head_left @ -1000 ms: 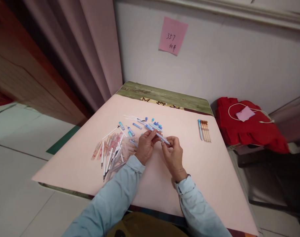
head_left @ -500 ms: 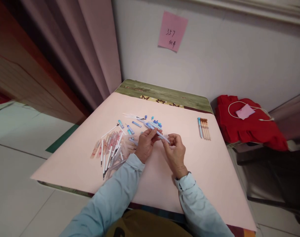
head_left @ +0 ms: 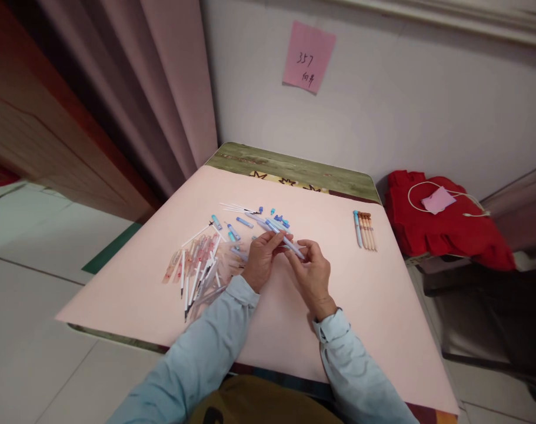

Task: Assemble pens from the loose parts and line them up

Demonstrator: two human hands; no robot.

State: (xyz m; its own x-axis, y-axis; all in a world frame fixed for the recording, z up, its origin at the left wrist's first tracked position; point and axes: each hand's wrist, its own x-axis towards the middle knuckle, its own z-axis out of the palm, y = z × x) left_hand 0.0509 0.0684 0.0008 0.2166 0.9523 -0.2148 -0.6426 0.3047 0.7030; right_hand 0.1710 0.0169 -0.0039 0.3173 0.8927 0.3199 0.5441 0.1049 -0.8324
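Observation:
Above the middle of the table, a light blue pen slants down to the right between my hands. My left hand is closed around its middle, thumb on top. At the lower right end, my right hand pinches the pen with thumb and fingers. Beyond my hands lie pale blue pen barrels and small blue pen parts. Left of my left hand are blue clip pieces, white ink refills and clear pinkish pen barrels in a loose heap.
Assembled pens, one blue and several brown-topped, lie in a row on the right of the pink-covered table. A red cloth with a cord rests on a stool beyond the right edge. A pink note hangs on the wall.
The blue pen has turned slightly in my hands and its lower end has dipped a little. My right fingers have closed in nearer to my left hand.

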